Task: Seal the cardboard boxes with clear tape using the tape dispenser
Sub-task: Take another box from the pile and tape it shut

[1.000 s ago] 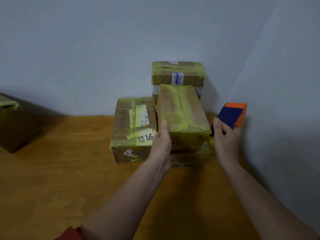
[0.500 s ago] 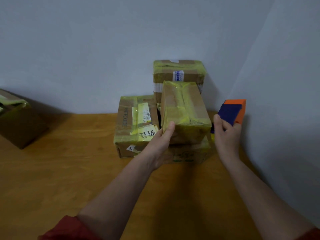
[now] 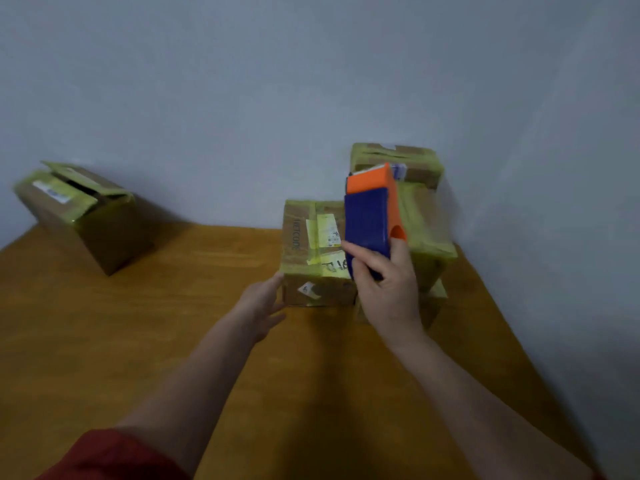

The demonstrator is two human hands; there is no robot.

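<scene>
I grip the dispenser (image 3: 372, 220) in my right hand (image 3: 388, 296), fingers wrapped round its blue body. It is raised in front of the boxes stacked in the right corner of the table (image 3: 138, 341), and I cannot tell whether it touches any. My left hand (image 3: 261, 303) is slack and holds nothing, its fingertips at the near left corner of the labelled box (image 3: 304, 247).

I judge this the gap between boxes, since the corner ones all look taped over. The next move calls for a loose seam, flaps pressed flat and the dispenser set at one end.

I count 5 boxes:
- the labelled box
- a top box (image 3: 426, 230) just beside it
- a bottom box (image 3: 434, 301) under that
- a back box (image 3: 415, 164)
- an open box (image 3: 79, 216), well apart at left, flaps up

There is 1 dispenser.
</scene>
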